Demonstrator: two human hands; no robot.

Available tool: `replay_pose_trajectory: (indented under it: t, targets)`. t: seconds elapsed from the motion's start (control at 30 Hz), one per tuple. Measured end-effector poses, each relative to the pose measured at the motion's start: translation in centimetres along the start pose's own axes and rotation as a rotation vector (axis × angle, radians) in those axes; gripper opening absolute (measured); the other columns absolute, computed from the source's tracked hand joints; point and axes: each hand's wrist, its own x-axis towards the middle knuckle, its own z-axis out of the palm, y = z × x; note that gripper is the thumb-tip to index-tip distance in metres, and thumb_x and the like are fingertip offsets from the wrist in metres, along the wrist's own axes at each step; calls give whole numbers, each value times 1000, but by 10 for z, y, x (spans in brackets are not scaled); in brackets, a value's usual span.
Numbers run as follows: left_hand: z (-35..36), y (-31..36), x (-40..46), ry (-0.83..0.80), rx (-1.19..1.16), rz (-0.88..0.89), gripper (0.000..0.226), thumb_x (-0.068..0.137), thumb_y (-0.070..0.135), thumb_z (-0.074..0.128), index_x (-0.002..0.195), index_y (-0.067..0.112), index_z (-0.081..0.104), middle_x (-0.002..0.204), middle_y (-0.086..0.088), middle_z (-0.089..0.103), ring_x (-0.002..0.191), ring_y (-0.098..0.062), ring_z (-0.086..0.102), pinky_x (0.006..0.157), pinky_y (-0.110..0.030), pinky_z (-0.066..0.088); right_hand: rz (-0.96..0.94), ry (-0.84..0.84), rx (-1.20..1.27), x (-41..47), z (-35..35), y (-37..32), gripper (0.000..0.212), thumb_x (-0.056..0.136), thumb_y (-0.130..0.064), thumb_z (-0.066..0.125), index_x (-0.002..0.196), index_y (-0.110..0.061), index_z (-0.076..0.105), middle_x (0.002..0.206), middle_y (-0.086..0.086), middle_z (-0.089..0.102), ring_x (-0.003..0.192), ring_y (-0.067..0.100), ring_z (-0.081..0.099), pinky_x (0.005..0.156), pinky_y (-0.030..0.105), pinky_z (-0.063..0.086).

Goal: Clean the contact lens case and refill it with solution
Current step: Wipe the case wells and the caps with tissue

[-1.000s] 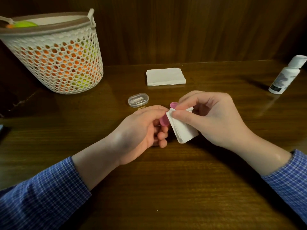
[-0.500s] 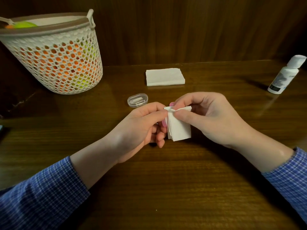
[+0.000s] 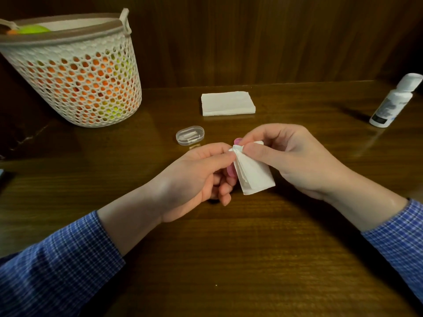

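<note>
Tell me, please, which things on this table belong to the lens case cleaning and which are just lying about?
In use: pink lens case, folded tissue, left hand, right hand, solution bottle.
Lying about: mesh basket, clear oval box; tissue stack is possibly spare.

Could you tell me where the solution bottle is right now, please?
The bottle stands at the far right edge of the head view, on the table near the wooden wall, well right of the tissue stack and untouched by either hand.
</note>
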Motion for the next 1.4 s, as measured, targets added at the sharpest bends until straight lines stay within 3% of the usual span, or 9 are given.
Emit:
replay_pose_trajectory:
  t: [0.17,0.3,0.43,0.57,0.73,0.97,1.13,1.3,1.4]
  targets:
    - [1,2,-1,17,-3,-27,36,102,28,49,116,-4,60,92,-14,51,66,-14,49,59,-28,49,11,27,-25,1,-2,-1,8,89,-18,75,96,-19,76,100,5,77,101,19,73,86,38,62]
    - [0,5,-1,33,-94,24,46,95,28,55,128,-4,59,90,-6,60,71,-11,55,65,-25,54,85,-37,255,2,-11,-4,21,80,-18,75,101,-15,76,108,17,76,98,22,73,74,24,59]
    - [1,7,-1,-12,-178,21,53,96,27,53,137,-5,56,94,-5,58,75,-9,55,70,-23,55,8,-78,139,0,-7,-2,5,82,-26,77,86,-28,79,95,1,77,101,20,73,78,33,62]
    - [2,3,-1,-2,-121,30,44,92,29,56,121,-4,64,85,-2,63,72,-8,57,69,-23,55,-55,17,-90,-2,2,2,9,84,-33,80,89,-27,76,99,0,77,107,20,73,88,52,62]
    - [1,-2,0,82,-26,44,35,87,28,62,102,-2,73,78,-5,63,69,-11,58,67,-23,56,-74,87,-236,-6,10,2,14,79,-37,76,90,-27,74,96,-8,77,106,11,72,84,41,62]
    - [0,-3,1,96,14,12,42,89,31,61,103,-7,71,76,-7,59,66,-10,58,65,-23,54,-185,182,-374,-11,17,1,19,81,-34,75,98,-33,68,95,-13,73,99,8,70,81,33,60]
    - [0,1,0,73,5,12,31,89,32,61,89,4,75,75,-4,60,66,-9,57,64,-22,54,-266,217,-477,-11,19,0,22,85,-33,72,106,-28,69,99,-12,73,101,4,66,85,22,55]
    - [-1,3,1,78,-28,15,33,89,32,59,91,2,70,75,-2,60,66,-8,56,64,-22,54,-179,240,-480,-10,17,2,12,88,-42,72,90,-30,71,91,-16,73,96,3,67,73,17,53]
    - [0,3,1,77,-60,17,36,89,31,59,98,-2,69,76,-3,60,68,-9,56,65,-22,54,-85,208,-354,-9,16,3,9,86,-41,74,88,-33,71,92,-14,74,99,1,69,76,20,59]
